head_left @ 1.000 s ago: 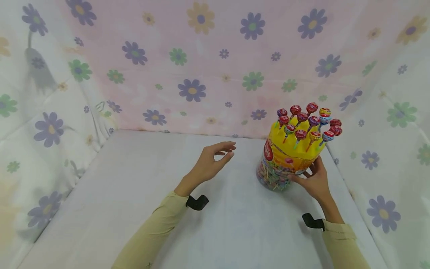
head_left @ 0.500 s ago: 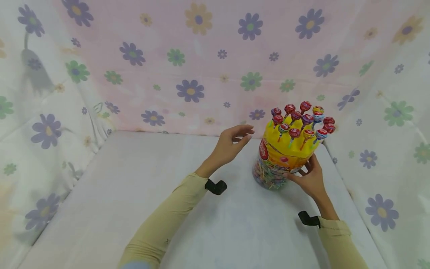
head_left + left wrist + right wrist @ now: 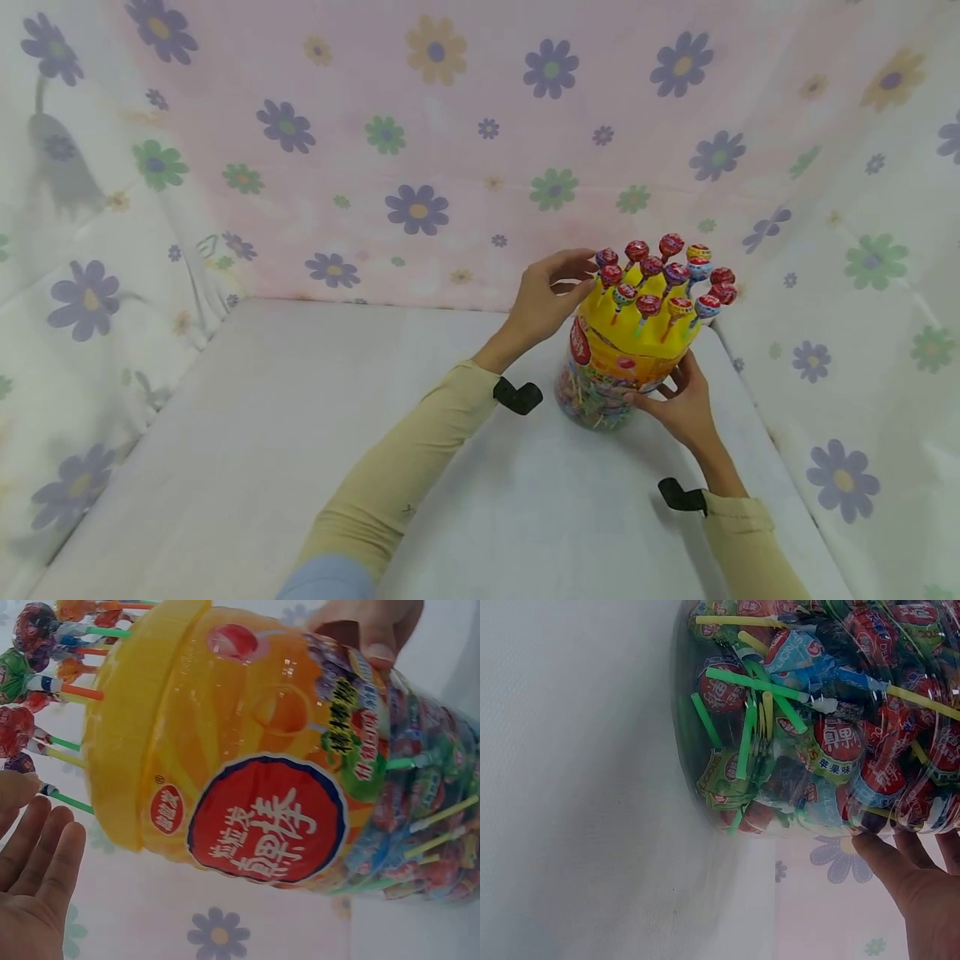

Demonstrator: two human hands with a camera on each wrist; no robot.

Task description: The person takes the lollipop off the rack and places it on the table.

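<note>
The candy jar (image 3: 628, 371) is standing on the white surface (image 3: 300, 417), toward the person's right, with lollipops (image 3: 649, 267) sticking up from its yellow lid (image 3: 135, 750). The right hand (image 3: 684, 408) is gripping the jar's side. The left hand (image 3: 550, 293) is hovering by the lid, fingers loosely spread beside a purple-wrapped lollipop (image 3: 606, 257); whether it is touching, I cannot tell

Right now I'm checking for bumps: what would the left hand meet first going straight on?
Probably the purple-wrapped lollipop at the left edge of the yellow lid; the left hand looks close to it, perhaps touching, though depth is unclear.
</note>
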